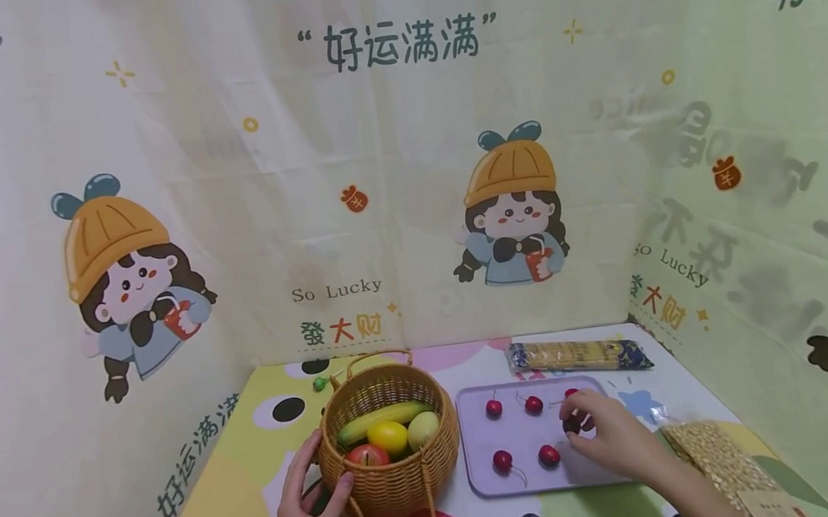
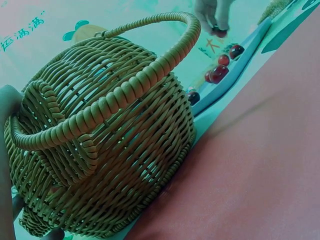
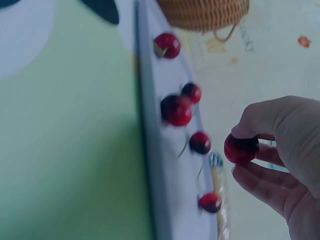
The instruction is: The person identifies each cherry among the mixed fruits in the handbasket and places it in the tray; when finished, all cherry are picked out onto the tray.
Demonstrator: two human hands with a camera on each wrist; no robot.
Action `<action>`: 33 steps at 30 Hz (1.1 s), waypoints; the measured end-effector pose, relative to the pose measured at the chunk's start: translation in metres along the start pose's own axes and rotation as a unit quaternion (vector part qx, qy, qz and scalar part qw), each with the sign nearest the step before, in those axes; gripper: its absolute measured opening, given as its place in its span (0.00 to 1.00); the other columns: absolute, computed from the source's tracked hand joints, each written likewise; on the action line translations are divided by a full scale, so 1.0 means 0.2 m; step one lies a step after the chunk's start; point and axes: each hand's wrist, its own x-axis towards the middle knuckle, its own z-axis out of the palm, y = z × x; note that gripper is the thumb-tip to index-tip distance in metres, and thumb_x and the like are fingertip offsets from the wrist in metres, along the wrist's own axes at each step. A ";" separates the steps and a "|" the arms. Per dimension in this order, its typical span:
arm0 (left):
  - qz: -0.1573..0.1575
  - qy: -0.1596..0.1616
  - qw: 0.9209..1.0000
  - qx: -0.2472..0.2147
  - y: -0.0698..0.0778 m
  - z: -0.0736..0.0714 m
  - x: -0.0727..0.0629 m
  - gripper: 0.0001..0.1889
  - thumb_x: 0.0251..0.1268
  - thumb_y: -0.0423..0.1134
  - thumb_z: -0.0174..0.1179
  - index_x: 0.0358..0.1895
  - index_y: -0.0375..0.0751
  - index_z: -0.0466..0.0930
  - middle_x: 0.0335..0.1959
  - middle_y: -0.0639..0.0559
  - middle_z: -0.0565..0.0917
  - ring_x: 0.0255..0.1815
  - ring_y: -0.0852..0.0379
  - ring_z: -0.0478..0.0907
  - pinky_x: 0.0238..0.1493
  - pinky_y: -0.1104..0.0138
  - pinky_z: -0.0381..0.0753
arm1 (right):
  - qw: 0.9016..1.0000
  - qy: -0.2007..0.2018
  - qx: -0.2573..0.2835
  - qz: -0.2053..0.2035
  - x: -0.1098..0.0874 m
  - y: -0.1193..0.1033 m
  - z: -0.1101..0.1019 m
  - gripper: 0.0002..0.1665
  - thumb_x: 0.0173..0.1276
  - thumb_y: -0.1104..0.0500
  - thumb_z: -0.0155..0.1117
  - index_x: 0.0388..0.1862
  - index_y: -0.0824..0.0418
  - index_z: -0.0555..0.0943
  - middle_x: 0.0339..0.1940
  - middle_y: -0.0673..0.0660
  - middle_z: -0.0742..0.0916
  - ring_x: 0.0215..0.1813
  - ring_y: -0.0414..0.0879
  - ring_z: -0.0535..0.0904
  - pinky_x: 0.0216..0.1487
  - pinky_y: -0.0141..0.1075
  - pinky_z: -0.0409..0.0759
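A brown wicker basket (image 1: 432,484) stands left of the tray, holding a long yellow-green vegetable (image 1: 390,419), a yellow lemon (image 1: 387,437), a pale green round fruit (image 1: 423,431) and a red apple (image 1: 367,455). My left hand (image 1: 309,502) grips its near left side, thumb in front; the basket's handle (image 2: 135,95) fills much of the left wrist view. Over the right part of the lilac tray (image 1: 465,441), my right hand (image 1: 610,434) pinches a dark red cherry (image 3: 241,149) between thumb and fingers, lifted clear of the tray. Several stemmed cherries (image 1: 502,462) lie spread on the tray.
A clear packet of noodles (image 1: 575,355) lies behind the tray. To the right is a bag of pale grains (image 1: 721,453), partly behind my right forearm. Something small and green (image 1: 319,384) sits behind the basket's left side. Printed cloth walls surround the table.
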 end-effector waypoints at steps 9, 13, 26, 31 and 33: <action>0.003 0.006 1.000 0.001 0.01 -0.02 0.00 0.41 0.73 0.55 0.76 0.85 0.63 0.69 0.84 0.53 0.72 0.71 0.65 0.68 0.67 0.55 0.89 | 0.996 -0.042 -0.030 0.074 -0.06 0.08 -0.01 0.16 0.58 0.67 0.83 0.41 0.56 0.86 0.38 0.46 0.87 0.39 0.36 0.83 0.41 0.34 0.88; 0.008 0.008 1.000 0.000 0.00 -0.03 0.00 0.40 0.74 0.54 0.76 0.86 0.64 0.69 0.84 0.54 0.72 0.70 0.66 0.69 0.66 0.57 0.89 | 0.994 -0.047 -0.049 0.089 -0.07 0.08 0.00 0.15 0.56 0.67 0.83 0.38 0.54 0.87 0.38 0.46 0.86 0.39 0.36 0.81 0.41 0.32 0.86; 0.016 0.010 1.000 -0.001 -0.01 -0.05 -0.01 0.39 0.75 0.52 0.75 0.85 0.64 0.69 0.82 0.56 0.73 0.70 0.68 0.70 0.65 0.61 0.89 | 0.985 -0.068 -0.073 0.140 -0.10 0.11 0.02 0.18 0.53 0.66 0.84 0.40 0.53 0.87 0.37 0.46 0.86 0.39 0.38 0.79 0.42 0.33 0.84; 0.023 0.011 1.000 -0.010 -0.01 -0.05 -0.01 0.39 0.75 0.50 0.75 0.85 0.64 0.70 0.81 0.58 0.73 0.69 0.71 0.71 0.62 0.71 0.87 | 0.982 -0.072 -0.093 0.151 -0.10 0.09 0.03 0.19 0.54 0.62 0.86 0.43 0.50 0.88 0.40 0.45 0.86 0.43 0.39 0.80 0.47 0.38 0.86; 0.026 0.012 1.000 -0.011 -0.01 -0.05 -0.01 0.39 0.75 0.48 0.76 0.85 0.63 0.70 0.80 0.58 0.73 0.69 0.69 0.73 0.60 0.74 0.86 | 0.983 -0.065 -0.103 0.139 -0.11 0.07 0.02 0.19 0.55 0.60 0.86 0.43 0.48 0.88 0.42 0.45 0.87 0.46 0.42 0.82 0.51 0.44 0.88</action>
